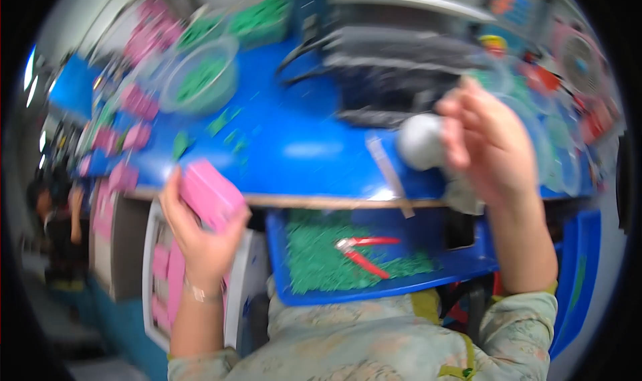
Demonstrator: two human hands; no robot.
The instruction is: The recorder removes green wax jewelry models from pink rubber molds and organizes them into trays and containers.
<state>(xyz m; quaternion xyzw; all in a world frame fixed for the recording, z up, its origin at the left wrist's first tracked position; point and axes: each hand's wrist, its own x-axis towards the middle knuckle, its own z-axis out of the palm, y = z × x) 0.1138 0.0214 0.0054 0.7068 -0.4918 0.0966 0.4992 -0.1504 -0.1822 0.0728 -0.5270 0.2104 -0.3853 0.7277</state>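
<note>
A pink box-shaped piece (212, 192) rests in my left hand (200, 240), with the fingers on one side and the thumb on the other; it is held just in front of the blue table's near edge. My right hand (491, 140) is raised over the right part of the table, its fingers bent and smeared by motion. Close by its fingertips is a round pale grey thing (420, 141); whether they touch it I cannot tell. Below, red-handled pliers or cutters (361, 250) lie spread on small green pieces (317, 254) in a blue tray (304, 299).
Behind the blue table surface (314, 150) stands a dark machine (401, 73). A clear tub (231, 90) of green pieces is at the back left. Pink pieces (137, 137) lie farther left. A white crate (150, 280) with pink pieces stands at lower left. Another person (60, 214) is at far left.
</note>
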